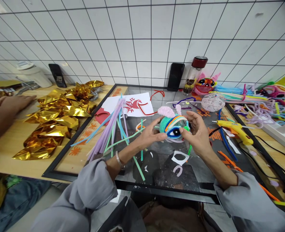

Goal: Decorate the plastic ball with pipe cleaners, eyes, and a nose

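Between my two hands sits a colourful pipe-cleaner animal head (173, 126) with pink ears, green and orange bands and a large blue-rimmed eye. My left hand (152, 133) grips its left side, thumb below the eye. On the right side my right hand (197, 132) closes on it, thumb beside the eye at a small green piece. The head is held above a dark glass-like board (161, 174). Under my hands lie a white paper cutout (180, 158) and a pale pink curved piece (177, 170). Purple, blue and green pipe cleaners (111, 129) are bundled left of my left hand.
A yellow glue gun (236, 129) with a cord lies to the right. Behind stand a phone (175, 77), a glass bottle (193, 75) and a finished pink head (205, 84). Gold foil pieces (58, 119) cover the left table, near another person's hand (14, 104).
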